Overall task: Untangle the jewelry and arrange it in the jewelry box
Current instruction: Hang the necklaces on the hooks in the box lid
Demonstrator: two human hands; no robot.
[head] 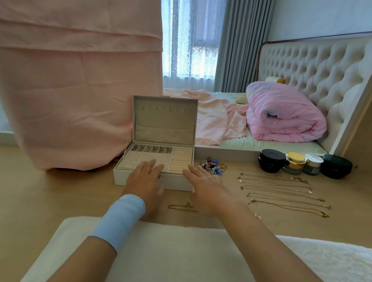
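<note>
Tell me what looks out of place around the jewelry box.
Two things. A tangled clump of colourful jewelry sits right of the open jewelry box, unlike the necklaces laid in neat rows. One loose chain lies crumpled apart from them, by the right hand.

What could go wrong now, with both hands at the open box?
1. The chain seems to run under the right hand's wrist; that arm may drag and knot it.
2. The pile sits close beside the box; shifting the box could scatter it.
3. The necklaces lie in close rows; a sweeping arm might retangle them.
</note>
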